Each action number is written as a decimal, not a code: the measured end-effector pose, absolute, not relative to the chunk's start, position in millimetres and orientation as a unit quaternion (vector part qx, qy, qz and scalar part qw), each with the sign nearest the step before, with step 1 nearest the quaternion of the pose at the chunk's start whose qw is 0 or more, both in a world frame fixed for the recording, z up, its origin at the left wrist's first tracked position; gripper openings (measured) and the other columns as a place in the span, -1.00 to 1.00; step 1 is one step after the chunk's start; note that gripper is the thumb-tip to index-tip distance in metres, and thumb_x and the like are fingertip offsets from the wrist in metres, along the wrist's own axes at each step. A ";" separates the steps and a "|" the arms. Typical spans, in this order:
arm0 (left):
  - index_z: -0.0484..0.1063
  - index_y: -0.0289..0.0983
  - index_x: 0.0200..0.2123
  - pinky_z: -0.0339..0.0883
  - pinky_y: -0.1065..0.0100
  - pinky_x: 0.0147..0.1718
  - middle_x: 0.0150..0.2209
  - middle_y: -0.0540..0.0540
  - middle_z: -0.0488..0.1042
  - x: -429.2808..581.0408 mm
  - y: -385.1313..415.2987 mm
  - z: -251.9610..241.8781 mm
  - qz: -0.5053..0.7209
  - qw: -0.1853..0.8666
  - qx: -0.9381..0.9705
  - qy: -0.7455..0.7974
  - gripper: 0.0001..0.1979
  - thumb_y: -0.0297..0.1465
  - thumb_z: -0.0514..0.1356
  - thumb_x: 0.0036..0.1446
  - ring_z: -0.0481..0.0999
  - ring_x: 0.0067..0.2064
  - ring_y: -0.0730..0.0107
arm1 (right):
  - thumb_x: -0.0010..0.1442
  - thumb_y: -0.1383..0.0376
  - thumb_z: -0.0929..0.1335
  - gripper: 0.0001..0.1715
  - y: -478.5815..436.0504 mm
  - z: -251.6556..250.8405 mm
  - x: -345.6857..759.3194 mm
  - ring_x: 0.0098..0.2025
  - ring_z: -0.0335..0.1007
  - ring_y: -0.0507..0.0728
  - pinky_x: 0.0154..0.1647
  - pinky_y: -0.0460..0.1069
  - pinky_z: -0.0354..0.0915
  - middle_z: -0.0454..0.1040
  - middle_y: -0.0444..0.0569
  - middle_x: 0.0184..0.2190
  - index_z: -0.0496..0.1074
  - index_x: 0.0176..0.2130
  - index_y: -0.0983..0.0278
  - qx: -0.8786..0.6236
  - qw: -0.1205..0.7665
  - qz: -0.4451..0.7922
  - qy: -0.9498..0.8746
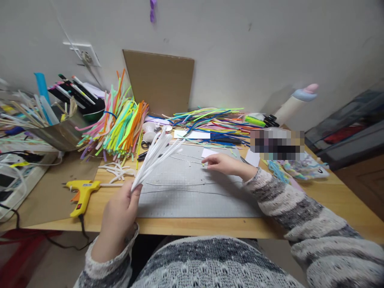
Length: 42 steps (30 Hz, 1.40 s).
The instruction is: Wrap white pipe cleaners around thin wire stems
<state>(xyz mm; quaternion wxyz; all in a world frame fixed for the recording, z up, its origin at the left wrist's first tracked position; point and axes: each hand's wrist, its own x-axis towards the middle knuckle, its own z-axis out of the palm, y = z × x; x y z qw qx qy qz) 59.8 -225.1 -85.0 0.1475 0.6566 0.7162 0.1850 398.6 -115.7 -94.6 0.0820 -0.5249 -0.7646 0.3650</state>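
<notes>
My left hand (121, 210) is closed around the lower ends of a bundle of white pipe cleaners (156, 150), which fan out up and to the right. Over the back of the grey cutting mat (186, 206), my right hand (223, 164) has its fingertips pressed together. A tiny yellowish speck shows at those fingertips, too small to name. Thin twisted wires (187, 161) run along the mat up to the right fingertips. Nearer to me, two long thin wires (180, 185) lie across the mat.
A yellow glue gun (85, 192) lies on the left, beside white offcuts (117, 172). Bundled coloured pipe cleaners (120, 128) stand behind, with a loose pile (210, 120) along the wall. A metal pot (64, 128) holds sticks. Yarn (279, 172) lies at the right.
</notes>
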 end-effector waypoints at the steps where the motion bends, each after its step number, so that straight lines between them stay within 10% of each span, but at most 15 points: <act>1: 0.31 -0.17 -0.22 0.17 0.39 -0.42 -0.43 -0.03 0.44 60.0 -224.9 -84.9 0.188 0.148 0.657 0.715 -0.67 -0.13 -0.12 0.22 0.44 -0.35 0.26 | 0.09 0.33 0.32 -0.64 -117.8 -95.4 400.7 -0.50 0.22 -0.02 -0.43 -0.11 0.15 0.41 -0.14 -0.50 0.45 -0.08 0.33 -0.530 0.073 0.360 -0.764; 21: 0.32 -0.19 -0.20 0.14 0.41 -0.43 -0.40 -0.03 0.43 73.4 -226.1 -82.4 0.185 0.167 0.666 0.704 -0.64 -0.12 -0.13 0.22 0.41 -0.35 0.29 | 0.01 0.47 0.31 -0.86 -104.5 -124.5 370.4 -0.36 0.36 0.06 -0.34 -0.10 0.14 0.51 0.01 -0.42 0.48 -0.43 0.33 -0.611 0.114 0.198 -0.758; 42: 0.30 -0.17 -0.23 0.13 0.41 -0.43 -0.44 0.00 0.41 66.3 -227.6 -83.3 0.226 0.161 0.656 0.702 -0.67 -0.11 -0.12 0.21 0.41 -0.38 0.30 | 0.04 0.43 0.27 -0.81 -105.8 -101.0 334.1 -0.47 0.28 -0.03 -0.42 -0.14 0.18 0.47 -0.04 -0.44 0.44 -0.31 0.38 -0.555 0.142 0.308 -0.760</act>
